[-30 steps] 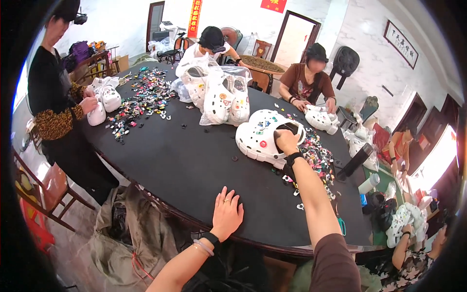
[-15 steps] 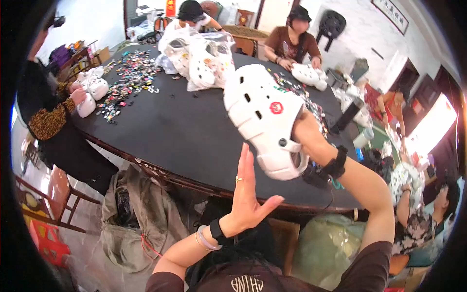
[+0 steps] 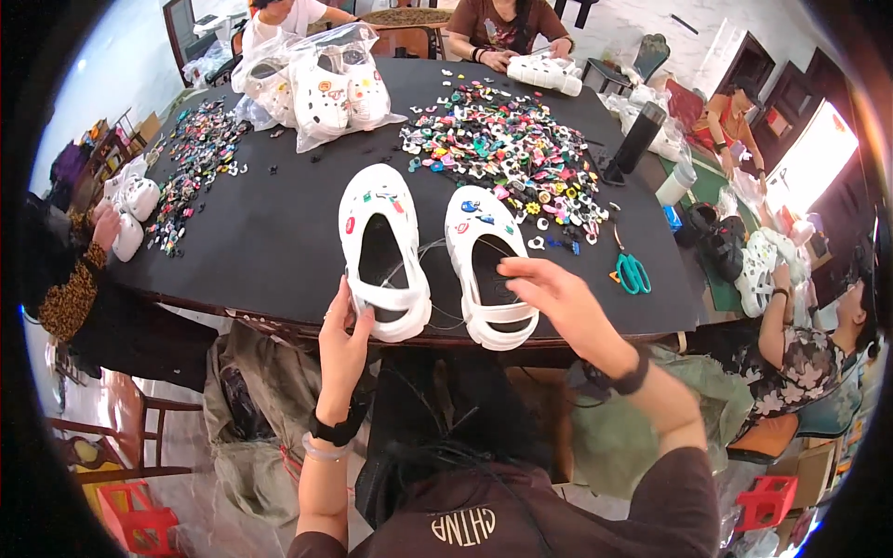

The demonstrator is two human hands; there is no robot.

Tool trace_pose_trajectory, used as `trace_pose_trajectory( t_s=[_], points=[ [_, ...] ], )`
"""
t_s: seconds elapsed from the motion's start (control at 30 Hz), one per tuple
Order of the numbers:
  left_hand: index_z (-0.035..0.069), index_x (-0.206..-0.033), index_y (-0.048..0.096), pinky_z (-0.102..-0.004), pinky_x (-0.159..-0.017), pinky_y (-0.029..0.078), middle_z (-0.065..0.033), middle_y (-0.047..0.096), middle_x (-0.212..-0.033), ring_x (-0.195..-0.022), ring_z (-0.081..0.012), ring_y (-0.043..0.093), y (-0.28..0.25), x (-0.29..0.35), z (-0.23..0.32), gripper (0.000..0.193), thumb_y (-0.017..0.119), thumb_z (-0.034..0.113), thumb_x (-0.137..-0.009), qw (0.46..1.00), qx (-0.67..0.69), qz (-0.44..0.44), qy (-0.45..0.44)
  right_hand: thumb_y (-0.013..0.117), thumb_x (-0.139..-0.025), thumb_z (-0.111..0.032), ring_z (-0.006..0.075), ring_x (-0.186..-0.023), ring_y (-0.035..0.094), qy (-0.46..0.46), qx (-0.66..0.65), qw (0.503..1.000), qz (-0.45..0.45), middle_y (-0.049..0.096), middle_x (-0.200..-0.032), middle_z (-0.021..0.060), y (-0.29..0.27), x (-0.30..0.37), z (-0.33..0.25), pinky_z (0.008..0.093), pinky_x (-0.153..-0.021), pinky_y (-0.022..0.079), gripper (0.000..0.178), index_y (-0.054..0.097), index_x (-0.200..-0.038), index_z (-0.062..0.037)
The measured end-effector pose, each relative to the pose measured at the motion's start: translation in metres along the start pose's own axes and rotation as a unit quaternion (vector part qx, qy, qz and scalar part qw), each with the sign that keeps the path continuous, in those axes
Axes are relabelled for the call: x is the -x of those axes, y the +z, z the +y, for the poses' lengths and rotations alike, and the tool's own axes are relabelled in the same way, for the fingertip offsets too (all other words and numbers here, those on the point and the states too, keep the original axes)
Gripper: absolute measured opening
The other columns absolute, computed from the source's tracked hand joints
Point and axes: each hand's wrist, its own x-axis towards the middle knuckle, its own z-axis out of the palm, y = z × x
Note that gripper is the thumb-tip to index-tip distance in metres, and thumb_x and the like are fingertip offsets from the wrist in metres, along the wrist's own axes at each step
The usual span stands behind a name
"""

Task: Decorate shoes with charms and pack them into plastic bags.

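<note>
A pair of white clogs with colourful charms stands side by side at the near edge of the black table, heels towards me. At the heel of the left clog (image 3: 386,219), my left hand (image 3: 344,349) has its fingers along the outer side and its thumb by the strap. My right hand (image 3: 572,307) is off to the right of the right clog (image 3: 479,212), fingers stretched over its opening, nothing held. A thin clear cord (image 3: 437,246) runs between the clogs.
Loose shoe charms (image 3: 507,149) form a big pile beyond the clogs, another pile (image 3: 200,149) at left. Green-handled scissors (image 3: 633,274) lie right. Bagged clogs (image 3: 339,93) stand at the back. A dark bottle (image 3: 642,135) is far right. Co-workers handle other clogs around the table.
My right hand has come out of a raised clog, which is now down at the table edge beside its mate. My left hand went from empty to holding the left clog's heel.
</note>
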Motion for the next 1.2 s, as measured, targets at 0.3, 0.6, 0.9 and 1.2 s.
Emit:
trace_pose_trajectory(
  t_s=[0.3, 0.6, 0.9, 1.2],
  points=[
    [-0.005, -0.125, 0.048, -0.0311, -0.095, 0.039, -0.0177, 0.053, -0.125, -0.115, -0.0258, 0.051, -0.006, 0.02, 0.038, 0.045, 0.043, -0.009, -0.081, 0.992, -0.126, -0.01, 0.027, 0.056, -0.087, -0.007, 0.0161, -0.086, 0.058, -0.065, 0.266, 0.928, 0.253, 0.061, -0.095, 0.0078, -0.062, 0.067, 0.061, 0.0267, -0.074, 0.046, 0.013, 0.062, -0.096, -0.0018],
    [-0.002, -0.111, 0.058, -0.0398, -0.096, 0.039, -0.013, 0.058, -0.117, -0.119, -0.0325, 0.048, 0.021, 0.03, 0.105, 0.041, 0.042, -0.012, -0.074, 0.925, -0.238, 0.075, 0.287, 0.06, -0.085, -0.027, 0.0325, -0.094, 0.054, 0.009, 0.587, 0.733, 0.344, 0.058, -0.101, 0.0139, -0.185, 0.027, 0.152, 0.0407, -0.082, 0.043, 0.031, 0.059, -0.104, -0.0026],
    [0.002, -0.113, 0.057, -0.0398, -0.091, 0.041, -0.0113, 0.059, -0.112, -0.11, -0.0304, 0.052, 0.059, -0.015, 0.1, 0.031, 0.06, 0.007, -0.082, 0.884, -0.352, 0.003, 0.307, 0.053, -0.09, -0.031, 0.0272, -0.082, 0.058, 0.015, 0.462, 0.795, 0.392, 0.057, -0.091, 0.013, -0.186, 0.042, 0.151, 0.0376, -0.073, 0.045, 0.032, 0.056, -0.101, -0.001],
    [0.005, -0.113, 0.058, -0.0409, -0.092, 0.04, -0.0101, 0.056, -0.119, -0.11, -0.0305, 0.052, 0.051, -0.004, 0.081, 0.032, 0.061, 0.009, -0.082, 0.897, -0.348, -0.04, 0.271, 0.048, -0.073, -0.074, 0.0166, -0.058, 0.047, 0.182, -0.454, 0.872, -0.015, 0.049, -0.078, 0.0054, -0.047, 0.105, 0.046, 0.0269, -0.054, 0.036, 0.081, 0.05, -0.107, -0.0007]
  ],
)
